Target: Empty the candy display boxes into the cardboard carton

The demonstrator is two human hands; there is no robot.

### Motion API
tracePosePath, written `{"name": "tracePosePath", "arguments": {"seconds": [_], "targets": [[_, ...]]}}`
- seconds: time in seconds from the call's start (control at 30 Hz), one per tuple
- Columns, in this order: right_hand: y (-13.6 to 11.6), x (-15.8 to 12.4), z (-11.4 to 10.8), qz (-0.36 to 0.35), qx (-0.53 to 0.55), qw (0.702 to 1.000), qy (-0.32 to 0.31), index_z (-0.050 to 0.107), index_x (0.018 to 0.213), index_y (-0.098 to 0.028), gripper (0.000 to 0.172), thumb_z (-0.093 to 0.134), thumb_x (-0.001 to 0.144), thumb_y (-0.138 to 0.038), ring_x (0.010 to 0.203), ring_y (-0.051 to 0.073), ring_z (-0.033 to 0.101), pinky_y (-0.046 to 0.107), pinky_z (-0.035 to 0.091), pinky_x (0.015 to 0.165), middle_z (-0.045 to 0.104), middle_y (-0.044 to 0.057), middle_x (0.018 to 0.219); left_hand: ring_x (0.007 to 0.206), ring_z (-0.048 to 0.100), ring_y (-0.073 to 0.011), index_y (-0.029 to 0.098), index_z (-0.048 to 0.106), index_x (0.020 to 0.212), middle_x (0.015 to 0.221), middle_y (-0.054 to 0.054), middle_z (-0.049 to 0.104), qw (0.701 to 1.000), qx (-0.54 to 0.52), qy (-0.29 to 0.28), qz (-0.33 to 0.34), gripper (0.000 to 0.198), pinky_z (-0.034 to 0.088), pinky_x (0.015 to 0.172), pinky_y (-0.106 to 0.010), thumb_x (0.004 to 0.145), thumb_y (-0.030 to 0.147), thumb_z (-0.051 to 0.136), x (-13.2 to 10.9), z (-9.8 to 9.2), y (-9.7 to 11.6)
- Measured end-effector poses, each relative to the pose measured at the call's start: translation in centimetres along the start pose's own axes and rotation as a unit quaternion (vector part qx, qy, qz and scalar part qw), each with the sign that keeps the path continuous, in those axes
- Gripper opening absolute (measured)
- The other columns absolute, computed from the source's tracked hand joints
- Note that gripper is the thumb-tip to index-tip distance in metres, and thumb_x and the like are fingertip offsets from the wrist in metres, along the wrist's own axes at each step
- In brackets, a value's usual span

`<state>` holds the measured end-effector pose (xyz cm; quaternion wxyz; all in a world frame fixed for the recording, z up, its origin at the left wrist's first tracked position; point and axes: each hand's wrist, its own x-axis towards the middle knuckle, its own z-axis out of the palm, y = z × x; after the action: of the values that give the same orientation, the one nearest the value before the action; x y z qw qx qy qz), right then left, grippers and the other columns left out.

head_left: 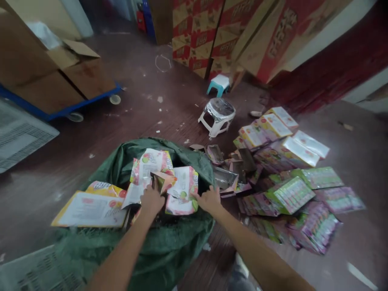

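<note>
Pink packets point(182, 190) are clutched in the left hand's point(151, 201) closed fingers; the right hand's point(209, 201) are spread beside. Loosely held, some could be dropped.

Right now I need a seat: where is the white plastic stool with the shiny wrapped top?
Head view, upper centre: the white plastic stool sits on the floor beyond the green sack, just nearer than the small blue stool.

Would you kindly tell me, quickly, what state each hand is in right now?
Left hand: closed, gripping a snack packet in the green sack.
Right hand: open, fingers resting on a pink-and-white packet.
</note>
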<state>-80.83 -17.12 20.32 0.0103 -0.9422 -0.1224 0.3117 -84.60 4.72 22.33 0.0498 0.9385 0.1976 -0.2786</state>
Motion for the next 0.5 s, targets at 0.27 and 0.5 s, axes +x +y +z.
{"name": "tracePosePath", "arguments": {"seconds": [0.27, 0.5], "targets": [[9.4, -1.2, -4.3, 0.053, -0.029, 0.986, 0.157, 0.068, 0.108, -0.009, 0.044, 0.050, 0.096, -0.048, 0.088, 0.035, 0.066, 0.043, 0.039, 0.082, 0.071, 0.021, 0.084, 0.110, 0.061, -0.0348, 0.007, 0.025, 0.156, 0.133, -0.028, 0.054, 0.998, 0.054, -0.042, 0.006, 0.071, 0.049, 0.090, -0.045, 0.086, 0.012, 0.038, -1.1, 4.7, 0.6], [7.0, 3.2, -7.6, -0.101, 0.164, 0.979, 0.062, 0.070, 0.086, -0.021, 0.023, 0.052, 0.096, -0.031, 0.097, 0.024, 0.067, 0.032, 0.044, 0.082, 0.074, 0.010, 0.093, 0.109, 0.065, -0.0345, 0.012, 0.035, 0.152, 0.136, -0.024, 0.059, 0.996, 0.001, -0.069, -0.063, 0.070, 0.051, 0.088, -0.043, 0.085, 0.028, 0.045, 0.3, 6.2, -0.3]]}}
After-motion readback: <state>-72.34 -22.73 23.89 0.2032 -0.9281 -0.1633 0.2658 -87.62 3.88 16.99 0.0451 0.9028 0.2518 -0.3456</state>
